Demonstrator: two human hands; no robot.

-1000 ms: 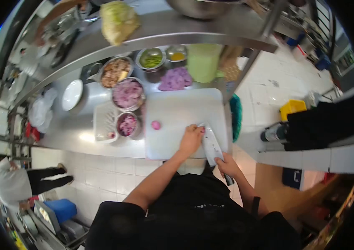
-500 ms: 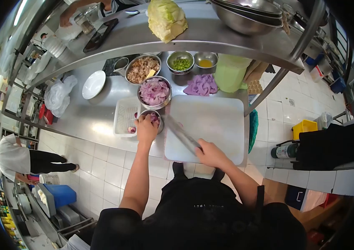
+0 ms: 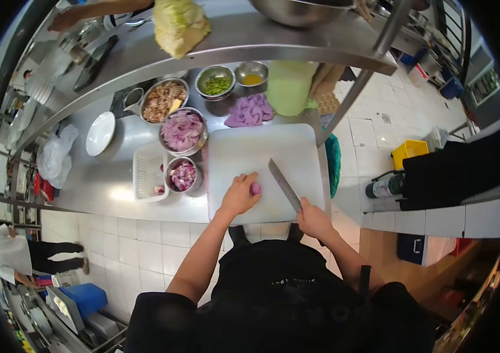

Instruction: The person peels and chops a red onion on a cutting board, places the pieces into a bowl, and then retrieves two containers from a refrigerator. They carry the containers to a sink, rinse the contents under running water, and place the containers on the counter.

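On the white cutting board [image 3: 297, 141], my left hand [image 3: 240, 195] has its fingers around a small purple onion [image 3: 255, 189]. My right hand [image 3: 313, 220] grips a knife [image 3: 283, 183] by its handle, the broad blade slanting up and left over the board, apart from the onion. Left of the board stands a metal cup [image 3: 183, 175] of purple onion pieces. Behind that cup is a bowl of sliced onion [image 3: 182, 130]. A white perforated basket [image 3: 145, 159] with a few onion pieces sits farther left.
Bowls of chopped meat [image 3: 164, 101], green pieces [image 3: 217, 83] and yellow liquid [image 3: 252, 79] line the back, near a purple cloth [image 3: 250, 110] and green pitcher [image 3: 290, 88]. A raised steel shelf [image 3: 244, 50] carries a cabbage [image 3: 180, 26]. Another person [image 3: 12, 253] stands far left.
My left hand has moved from the metal cup to the board and now holds an onion. The knife has stayed over the board in my right hand. The view has shifted.
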